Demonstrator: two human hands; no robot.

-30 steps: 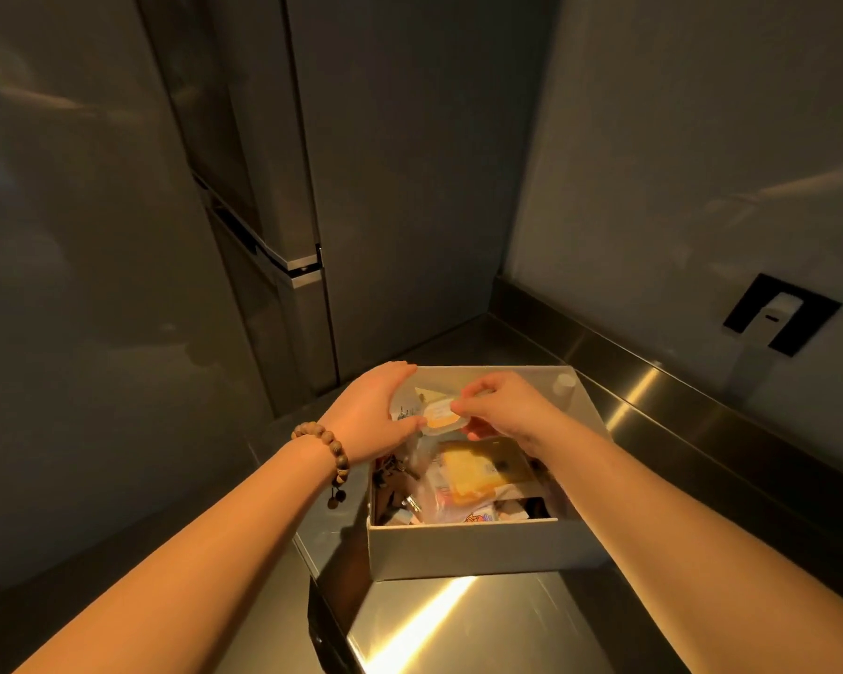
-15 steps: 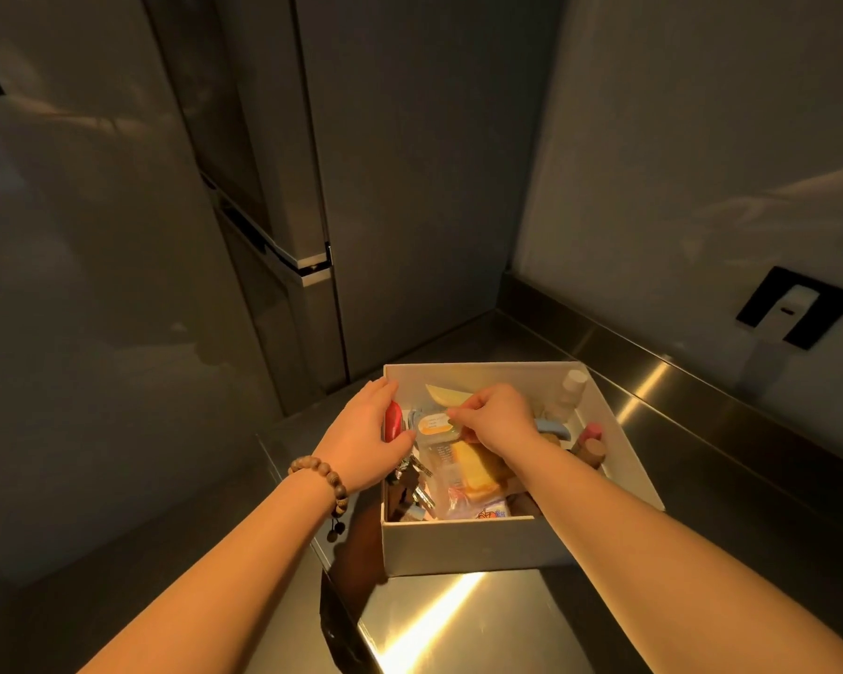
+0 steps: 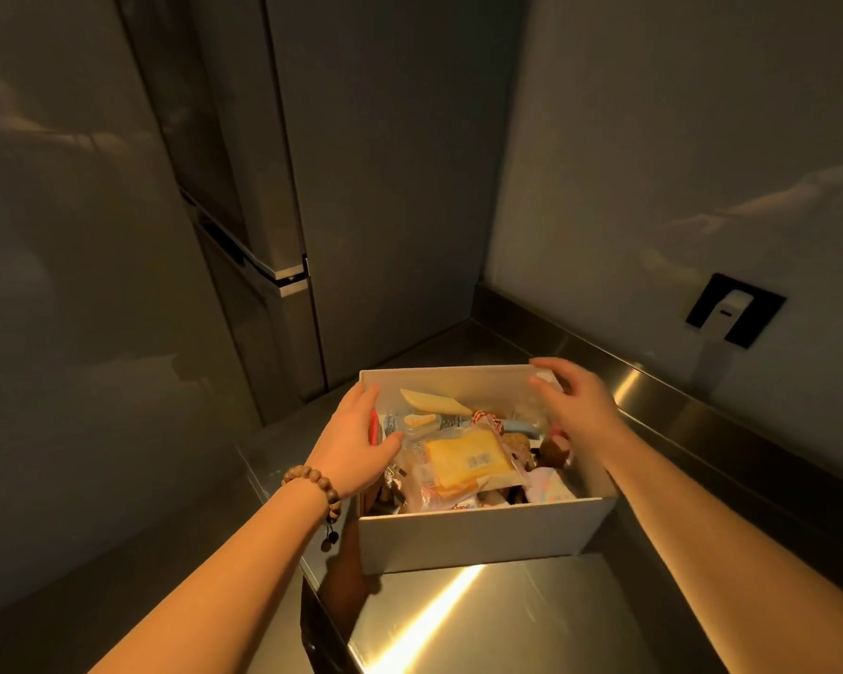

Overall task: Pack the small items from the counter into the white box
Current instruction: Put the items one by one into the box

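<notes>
White box (image 3: 483, 535) lower centre on steel surface (image 3: 507, 620), packed; contents jumbled, dim, mostly unidentifiable. Left hand (image 3: 356, 442) rests on the left wall, fingers relaxed, covering items there. Right hand (image 3: 577, 406) spread open over far right corner.

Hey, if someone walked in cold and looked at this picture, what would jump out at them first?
Probably the white box on the steel counter, crammed with small items, a yellow packet on top in the middle. Next, the two hands at it: the left hand on the box's left edge, with a wooden bead bracelet at the wrist, and the right hand open over its far right corner.
</notes>
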